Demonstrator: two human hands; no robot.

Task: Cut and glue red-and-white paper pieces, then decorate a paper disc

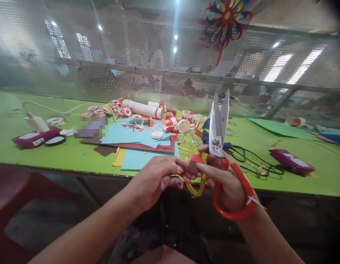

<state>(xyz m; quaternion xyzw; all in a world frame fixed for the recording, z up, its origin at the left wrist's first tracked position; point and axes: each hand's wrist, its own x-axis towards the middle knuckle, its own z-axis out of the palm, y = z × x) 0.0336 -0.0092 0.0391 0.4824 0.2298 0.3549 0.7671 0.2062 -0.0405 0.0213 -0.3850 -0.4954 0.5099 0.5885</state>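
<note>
Before the green counter [76,154] strewn with paper [125,137] and cups [170,124], our right hand [227,183] grips open scissors [219,124]; left fingers [181,170] pinch a red scrap [195,159] between them. We judge trimming underway, needing careful blade alignment.

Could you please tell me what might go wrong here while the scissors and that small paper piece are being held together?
The scissors point upward with blades slightly open, near the left hand fingertips pinching the small red paper piece: a nick seems possible. The right hand grips only the orange handle, so the scissors might slip.
</note>
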